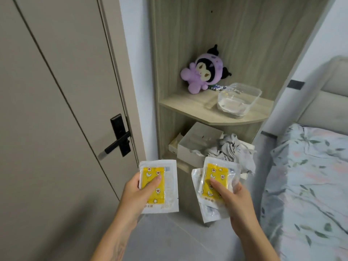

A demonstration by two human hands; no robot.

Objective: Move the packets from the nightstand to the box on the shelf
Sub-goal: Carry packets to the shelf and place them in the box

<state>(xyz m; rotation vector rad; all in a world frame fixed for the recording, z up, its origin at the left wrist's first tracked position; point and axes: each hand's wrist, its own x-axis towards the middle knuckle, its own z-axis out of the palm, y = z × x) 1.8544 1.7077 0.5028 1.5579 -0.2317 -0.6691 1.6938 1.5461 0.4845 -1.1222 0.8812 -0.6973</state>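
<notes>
Both hands raised in the near foreground, each holding packets. Left hand (138, 193) grips 1 packet (165, 187), white-edged with a yellow printed panel, thumb pressed flat on its front, other fingers hidden behind it. Right hand (233, 196) grips a small stack of packets (216, 178), at least 2, the top 1 showing the same yellow panel; thumb clamped on the front, fingers curled round the right edge. Both lots held in the air, apart from each other, near side of the nightstand (186, 166). Farther off, a clear plastic box (240, 98) sits on the wooden shelf (188, 106), right part. Purple plush toy (203, 72) lies at the shelf's far left. Below the shelf, a white carton (190, 147) and crumpled grey cloth (233, 147). Door (56, 91) with black handle (120, 138) at left; bed (310, 185) with floral cover at right.
</notes>
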